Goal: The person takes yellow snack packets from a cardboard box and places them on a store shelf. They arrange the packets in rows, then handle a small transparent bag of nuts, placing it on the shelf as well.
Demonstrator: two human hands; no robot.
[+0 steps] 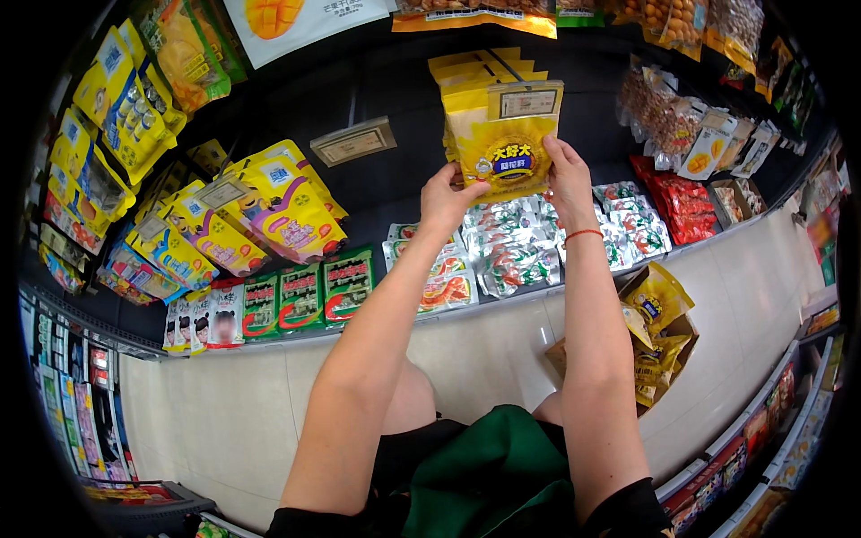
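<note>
A yellow snack bag [502,148] with a sunflower-like print hangs at the front of a peg hook, with several like bags behind it. My left hand [448,197] grips its lower left edge, thumb across the front. On the lower right edge my right hand [569,175] is closed, its thumb near the print. A clear price tag holder [526,101] at the hook's end overlaps the bag's upper part. Below my hands, silver-and-green packets [511,251] lie in rows on the bottom shelf.
An open cardboard box [683,345] of yellow bags stands on the floor by my right arm. To the left, a bare hook carries a tag holder [353,142], and yellow pouches [282,206] hang beyond it. Red packets [677,202] lie at the right.
</note>
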